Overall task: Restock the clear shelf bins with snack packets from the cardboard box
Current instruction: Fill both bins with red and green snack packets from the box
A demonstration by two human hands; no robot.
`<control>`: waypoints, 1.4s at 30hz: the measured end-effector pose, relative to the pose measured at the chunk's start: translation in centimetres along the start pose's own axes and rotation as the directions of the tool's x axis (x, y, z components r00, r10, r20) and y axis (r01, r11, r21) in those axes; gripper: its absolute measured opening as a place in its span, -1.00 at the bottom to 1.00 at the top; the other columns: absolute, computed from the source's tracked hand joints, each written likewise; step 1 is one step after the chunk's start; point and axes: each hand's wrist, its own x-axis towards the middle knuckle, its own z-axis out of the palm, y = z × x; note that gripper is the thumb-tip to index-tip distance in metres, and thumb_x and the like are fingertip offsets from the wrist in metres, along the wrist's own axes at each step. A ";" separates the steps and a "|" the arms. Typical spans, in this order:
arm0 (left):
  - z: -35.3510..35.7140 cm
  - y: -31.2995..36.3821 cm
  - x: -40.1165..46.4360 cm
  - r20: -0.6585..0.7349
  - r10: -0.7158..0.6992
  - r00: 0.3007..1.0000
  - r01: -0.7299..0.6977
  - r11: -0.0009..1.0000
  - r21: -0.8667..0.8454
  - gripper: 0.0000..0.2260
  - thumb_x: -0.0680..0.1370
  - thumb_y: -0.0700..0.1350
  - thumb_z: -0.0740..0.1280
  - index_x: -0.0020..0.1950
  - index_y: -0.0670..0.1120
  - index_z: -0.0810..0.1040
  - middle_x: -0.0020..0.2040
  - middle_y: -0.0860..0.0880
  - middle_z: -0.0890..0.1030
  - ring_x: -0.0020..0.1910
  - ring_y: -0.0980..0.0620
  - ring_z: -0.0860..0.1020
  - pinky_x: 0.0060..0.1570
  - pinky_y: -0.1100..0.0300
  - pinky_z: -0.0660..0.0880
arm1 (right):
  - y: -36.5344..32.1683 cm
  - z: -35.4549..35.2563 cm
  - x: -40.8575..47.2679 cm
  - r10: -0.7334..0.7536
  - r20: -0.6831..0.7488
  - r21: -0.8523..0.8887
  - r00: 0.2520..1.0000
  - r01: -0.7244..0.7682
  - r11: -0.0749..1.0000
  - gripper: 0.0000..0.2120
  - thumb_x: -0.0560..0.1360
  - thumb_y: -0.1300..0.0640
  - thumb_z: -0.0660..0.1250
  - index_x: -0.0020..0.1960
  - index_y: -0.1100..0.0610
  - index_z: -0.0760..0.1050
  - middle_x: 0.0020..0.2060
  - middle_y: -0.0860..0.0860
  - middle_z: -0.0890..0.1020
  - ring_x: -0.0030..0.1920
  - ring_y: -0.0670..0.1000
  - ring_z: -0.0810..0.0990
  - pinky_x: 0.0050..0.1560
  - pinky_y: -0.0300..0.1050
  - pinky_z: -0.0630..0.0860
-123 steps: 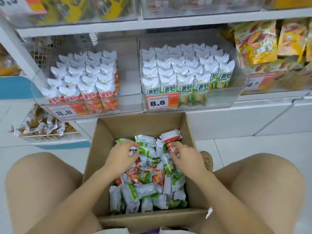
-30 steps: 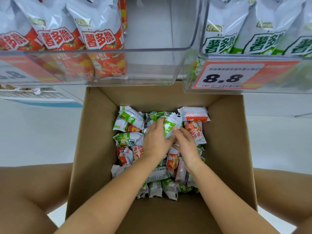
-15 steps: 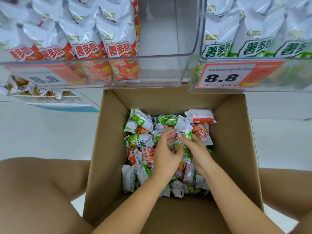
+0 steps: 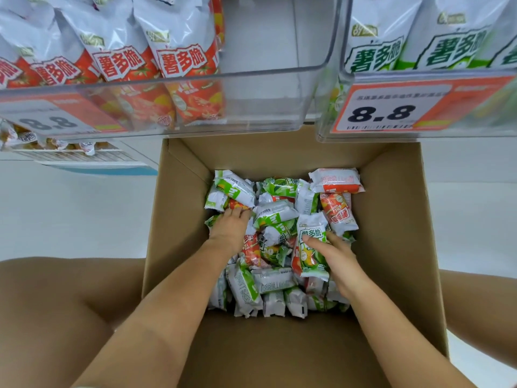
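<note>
Left hand [image 4: 230, 229] in cardboard box [image 4: 391, 247], fingers reaching flat into the packet pile, tips buried under a green packet; grip cannot be told. Right hand [image 4: 334, 254]: fingers and thumb clamped on upright green snack packet [image 4: 312, 247]. Clear bins [image 4: 251, 107] above fingertips.

Brown cardboard box [image 4: 391, 219]; green-white and red-white snack packets [image 4: 275, 219].
</note>
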 end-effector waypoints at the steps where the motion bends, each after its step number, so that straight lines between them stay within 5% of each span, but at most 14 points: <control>1: 0.1 0.0 0.1 -0.009 -0.006 1.000 0.007 0.999 0.051 -0.25 0.44 -0.18 0.45 0.52 -0.09 0.12 0.41 -0.12 0.29 0.35 -0.11 0.31 0.30 0.08 0.33 | 0.0 0.0 -0.2 -0.003 -0.018 -0.013 1.000 0.003 1.000 -0.18 0.37 -0.09 0.50 0.51 0.05 0.20 0.48 0.03 0.26 0.45 0.08 0.29 0.39 0.06 0.26; 5: 0.0 0.0 -0.6 0.054 -0.028 0.998 0.027 0.999 0.035 -0.38 0.46 -0.11 0.44 0.43 -0.11 0.21 0.33 -0.16 0.40 0.29 -0.15 0.41 0.27 0.03 0.32 | -0.2 0.5 -0.3 0.018 -0.031 -0.033 0.999 -0.019 0.999 -0.21 0.40 -0.06 0.47 0.51 0.05 0.19 0.49 0.04 0.25 0.45 0.09 0.27 0.33 0.02 0.26; 8: -0.9 0.0 -2.3 -0.064 -0.101 0.993 0.071 0.928 -0.367 -0.48 0.45 0.06 0.44 0.32 -0.05 0.34 0.20 -0.06 0.54 0.16 -0.12 0.51 0.12 0.08 0.40 | -1.1 1.4 -0.9 0.002 -0.015 -0.027 1.000 -0.002 1.000 -0.28 0.42 -0.09 0.45 0.47 0.04 0.24 0.44 0.04 0.31 0.42 0.08 0.31 0.21 -0.06 0.27; 11: -4.2 1.4 -4.4 -0.004 -0.211 0.978 0.093 0.449 -0.889 -0.51 0.46 0.05 0.46 0.33 -0.04 0.42 0.09 0.12 0.53 0.09 0.08 0.51 -0.01 0.19 0.45 | -1.7 2.2 -1.4 -0.044 -0.005 -0.010 0.999 0.044 0.999 -0.25 0.38 -0.17 0.46 0.45 0.01 0.26 0.35 -0.01 0.37 0.38 0.05 0.34 0.25 -0.07 0.28; 13: -6.6 2.6 -5.8 0.118 -0.066 0.991 0.126 0.134 -0.983 -0.61 0.45 0.06 0.47 0.22 0.04 0.50 0.13 0.17 0.54 0.19 0.12 0.50 0.08 0.19 0.42 | -2.4 2.8 -2.3 -0.097 0.001 -0.004 0.995 0.097 0.995 -0.22 0.30 -0.23 0.50 0.41 -0.02 0.31 0.32 -0.06 0.41 0.34 0.01 0.39 0.34 -0.04 0.31; 16: -8.8 4.0 -8.2 0.127 0.058 0.990 0.128 -0.016 -0.992 -0.70 0.43 0.12 0.46 0.11 0.15 0.51 0.19 0.22 0.52 0.31 0.13 0.42 0.32 0.06 0.31 | -4.2 3.2 -4.2 -0.186 0.025 0.023 0.982 0.186 0.982 -0.27 0.34 -0.20 0.48 0.41 0.01 0.31 0.30 -0.09 0.39 0.31 -0.05 0.38 0.32 -0.05 0.32; 21: -11.9 5.7 -12.8 -0.023 0.030 0.999 -0.022 -0.030 -0.999 -0.66 0.39 0.28 0.41 0.08 0.20 0.49 0.12 0.27 0.51 0.22 0.23 0.41 0.39 0.11 0.23 | -6.6 2.8 -8.5 -0.291 0.020 -0.028 0.957 0.291 0.956 -0.08 0.18 -0.37 0.51 0.41 -0.01 0.36 0.36 -0.08 0.44 0.33 -0.02 0.45 0.36 0.10 0.37; 25: -14.6 7.3 -15.7 -0.190 -0.019 0.982 -0.188 0.051 -0.981 -0.32 0.26 0.44 0.43 0.24 0.06 0.59 0.22 0.11 0.60 0.24 0.09 0.53 0.35 -0.04 0.37 | -9.4 1.7 -13.5 -0.435 0.050 -0.109 0.899 0.438 0.892 -0.37 0.27 -0.26 0.51 0.19 0.06 0.49 0.18 -0.07 0.59 0.14 -0.09 0.56 0.27 -0.02 0.44; 31: -20.4 10.7 -19.5 -0.432 0.028 0.902 -0.432 0.085 -0.898 -0.59 0.43 0.15 0.46 0.17 -0.06 0.63 0.09 0.03 0.68 0.11 0.05 0.63 0.25 0.00 0.47 | -14.6 -2.2 -18.7 -0.645 0.037 -0.208 0.763 0.637 0.742 -0.61 0.32 0.04 0.54 0.10 0.05 0.52 -0.01 -0.03 0.69 0.04 -0.02 0.64 0.12 -0.06 0.55; 37: -27.4 15.2 -21.9 -0.569 0.007 0.822 -0.557 0.213 -0.803 -0.75 0.33 0.11 0.45 -0.04 0.17 0.51 -0.09 0.27 0.62 -0.08 0.35 0.56 -0.08 0.43 0.44 | -20.2 -8.0 -22.1 -0.783 -0.018 -0.204 0.621 0.765 0.611 -0.47 0.35 0.10 0.55 0.22 0.02 0.38 0.08 -0.12 0.60 0.07 -0.27 0.57 -0.01 -0.32 0.51; 40: -30.3 16.5 -21.3 -0.650 -0.009 0.759 -0.622 0.282 -0.730 -0.37 0.24 0.36 0.48 0.16 0.03 0.52 0.08 0.12 0.57 0.04 0.19 0.54 0.06 0.26 0.46 | -23.0 -10.6 -23.0 -0.847 -0.174 -0.264 0.502 0.805 0.531 -0.32 0.24 -0.12 0.58 0.26 0.02 0.40 0.15 -0.05 0.58 0.14 -0.05 0.56 0.11 -0.07 0.52; 42: -31.9 17.5 -20.7 -0.722 -0.043 0.691 -0.673 0.327 -0.664 -0.20 0.17 0.39 0.47 0.16 -0.17 0.51 0.03 0.01 0.59 -0.02 -0.04 0.56 -0.04 0.13 0.46 | -24.6 -12.4 -23.2 -0.865 -0.300 -0.274 0.402 0.832 0.482 -0.28 0.24 -0.18 0.57 0.30 0.03 0.41 0.18 0.00 0.57 0.14 0.03 0.58 0.11 0.01 0.54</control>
